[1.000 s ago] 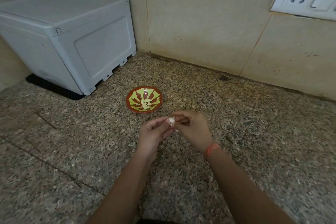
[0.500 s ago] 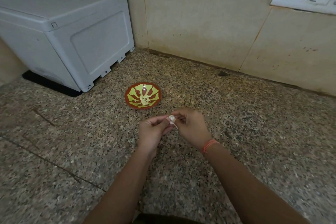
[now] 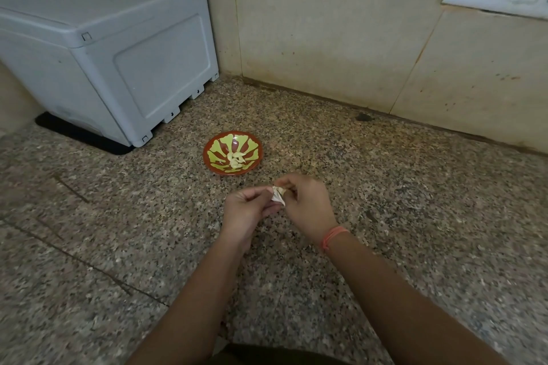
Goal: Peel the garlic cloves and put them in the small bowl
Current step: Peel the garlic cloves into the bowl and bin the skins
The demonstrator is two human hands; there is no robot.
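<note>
Both hands meet over the worktop (image 3: pixel 415 216), and the left hand (image 3: pixel 247 210) and right hand (image 3: pixel 308 204) each pinch one garlic clove (image 3: pixel 278 196) between them. The small bowl (image 3: pixel 233 157) sits just behind the hands, with peeled cloves (image 3: pixel 236 159) inside.

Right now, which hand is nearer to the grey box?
Left. The left hand is in front of the box and to its right; the right hand is farther right, across the garlic that both hold.
</note>
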